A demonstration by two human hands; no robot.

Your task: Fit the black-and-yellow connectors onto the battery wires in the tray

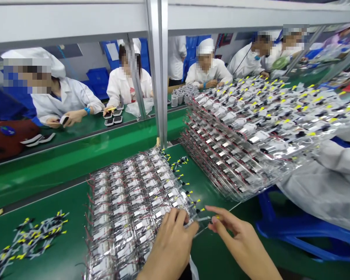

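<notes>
A clear plastic tray lies on the green table in front of me, with rows of small white-and-silver parts and thin red wires. My left hand rests over its right edge with the fingers curled down; whatever they grip is hidden. Just right of that edge, my right hand pinches a small strip part with a pale strip and black piece between thumb and fingers. Similar strip parts with yellow ends line the tray's right side. More of them form a loose pile at the left.
A tall stack of filled clear trays stands at the right, beside a blue stool and a person's white sleeve. A metal post rises behind my tray. Across the green belt, several people in white work.
</notes>
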